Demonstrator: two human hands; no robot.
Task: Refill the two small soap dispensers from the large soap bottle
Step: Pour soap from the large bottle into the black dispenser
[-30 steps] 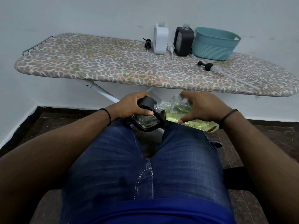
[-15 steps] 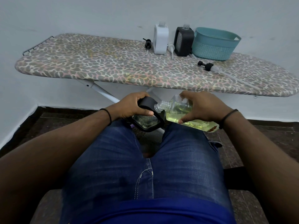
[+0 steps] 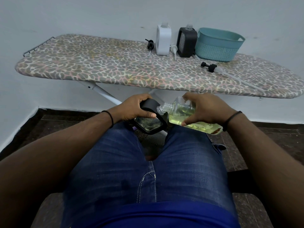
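Left hand point(image 3: 134, 107): grip closed round a black-framed small dispenser point(image 3: 148, 120), held over the knees. Right hand point(image 3: 205, 109): grip closed round the large soap bottle point(image 3: 184, 115), tilted, neck touching the dispenser's top. Ironing board surface point(image 3: 115, 69) beyond; white dispenser point(image 3: 163, 40), black dispenser point(image 3: 186, 41), teal basket point(image 3: 217, 45) near its far edge.

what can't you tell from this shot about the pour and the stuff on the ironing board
Head view, the only one:
- Opening of the black dispenser: hidden behind the soap bottle neck and the left hand, so any flow cannot be seen.
- Bottle label: covered by the right hand.
- Fill levels of the white dispenser and second black dispenser: opaque, too small.
- Teal basket contents: hidden by its wall.
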